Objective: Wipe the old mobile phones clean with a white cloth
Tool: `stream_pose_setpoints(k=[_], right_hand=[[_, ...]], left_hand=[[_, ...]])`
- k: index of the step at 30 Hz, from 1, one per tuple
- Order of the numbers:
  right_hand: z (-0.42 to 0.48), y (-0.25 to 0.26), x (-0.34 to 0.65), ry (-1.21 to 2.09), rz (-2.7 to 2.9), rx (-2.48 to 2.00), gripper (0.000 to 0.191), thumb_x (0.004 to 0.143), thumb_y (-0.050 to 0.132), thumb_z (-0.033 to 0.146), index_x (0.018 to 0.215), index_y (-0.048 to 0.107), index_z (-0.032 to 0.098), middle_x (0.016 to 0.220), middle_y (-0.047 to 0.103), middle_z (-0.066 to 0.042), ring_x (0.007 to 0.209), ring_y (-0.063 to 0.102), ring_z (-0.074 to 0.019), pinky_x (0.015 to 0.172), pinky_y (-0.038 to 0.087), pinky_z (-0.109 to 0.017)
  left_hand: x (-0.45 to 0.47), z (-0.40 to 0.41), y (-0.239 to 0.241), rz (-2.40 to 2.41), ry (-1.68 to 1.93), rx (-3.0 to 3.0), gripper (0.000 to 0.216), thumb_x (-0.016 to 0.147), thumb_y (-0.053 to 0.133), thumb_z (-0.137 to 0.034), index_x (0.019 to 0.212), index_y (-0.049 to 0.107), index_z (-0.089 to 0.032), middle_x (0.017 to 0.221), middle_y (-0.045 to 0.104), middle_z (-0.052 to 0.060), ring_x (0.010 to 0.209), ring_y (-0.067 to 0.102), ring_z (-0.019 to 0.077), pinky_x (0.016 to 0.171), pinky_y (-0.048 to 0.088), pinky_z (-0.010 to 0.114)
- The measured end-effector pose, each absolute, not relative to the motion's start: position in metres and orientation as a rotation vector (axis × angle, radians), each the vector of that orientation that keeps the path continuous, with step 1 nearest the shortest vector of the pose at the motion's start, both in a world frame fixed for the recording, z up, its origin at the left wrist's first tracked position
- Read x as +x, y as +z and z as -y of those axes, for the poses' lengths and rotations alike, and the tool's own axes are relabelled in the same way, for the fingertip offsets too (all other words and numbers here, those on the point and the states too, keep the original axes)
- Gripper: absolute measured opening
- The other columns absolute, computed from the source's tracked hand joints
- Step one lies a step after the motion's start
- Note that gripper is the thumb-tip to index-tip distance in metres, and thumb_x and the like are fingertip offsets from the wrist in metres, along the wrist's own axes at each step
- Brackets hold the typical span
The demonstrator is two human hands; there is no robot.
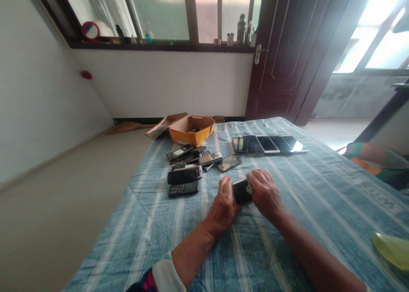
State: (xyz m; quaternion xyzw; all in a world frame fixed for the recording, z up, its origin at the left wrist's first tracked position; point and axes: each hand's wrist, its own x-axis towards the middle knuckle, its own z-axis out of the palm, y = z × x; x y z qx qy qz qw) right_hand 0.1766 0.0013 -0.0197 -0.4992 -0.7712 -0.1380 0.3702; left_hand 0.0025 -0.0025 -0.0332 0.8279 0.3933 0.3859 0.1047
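A dark-faced mobile phone [241, 192] is held between my two hands above the striped cloth. My left hand [223, 202] is closed around its left end, fingers on top and thumb by the lower edge. At the right end, the fingers of my right hand [264, 193] curl over the phone. A small pale patch [249, 188] shows at those fingertips; whether it is a scrap of cloth or part of the phone I cannot tell. Just beyond my hands lies a touchscreen phone [229, 163]. Left of them, several keypad phones [183, 189] lie in a loose pile.
An orange cardboard box [191, 136] with its lid open stands at the far edge of the blue striped cloth [153, 224]. A row of several smartphones [267, 144] lies at the back right. Something yellow-green [391, 249] rests at the right edge.
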Motion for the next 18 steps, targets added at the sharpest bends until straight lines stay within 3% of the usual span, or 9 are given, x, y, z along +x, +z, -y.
stream_pose_setpoints(k=[6,12,18], right_hand=[[0.015,-0.005,0.151,-0.354,2.035,-1.115,0.019,0.09,0.044,0.016,0.093,0.063,0.019,0.091,0.061,-0.006,0.092,0.051,-0.0212,0.103,0.031,-0.042],[0.006,-0.001,0.171,-0.433,1.974,-1.351,0.019,0.085,0.048,0.014,0.075,0.062,0.02,0.074,0.058,-0.003,0.076,0.048,-0.0185,0.099,0.029,-0.04],[0.005,-0.004,0.175,-0.486,1.929,-1.367,0.021,0.083,0.047,0.011,0.07,0.06,0.02,0.071,0.055,-0.003,0.074,0.045,-0.0192,0.093,0.034,-0.035]], left_hand=[[0.005,0.01,-0.031,-1.141,1.18,2.614,0.053,0.086,0.046,-0.015,0.133,0.022,-0.01,0.136,0.036,0.027,0.127,0.045,0.0359,0.097,0.048,0.054],[0.006,0.01,-0.031,-1.131,1.164,2.648,0.05,0.086,0.046,-0.014,0.13,0.024,-0.007,0.134,0.037,0.031,0.124,0.047,0.0377,0.093,0.051,0.052],[0.004,0.01,-0.028,-1.097,1.168,2.551,0.052,0.081,0.051,-0.01,0.128,0.03,-0.012,0.135,0.038,0.024,0.128,0.043,0.0344,0.096,0.049,0.052]])
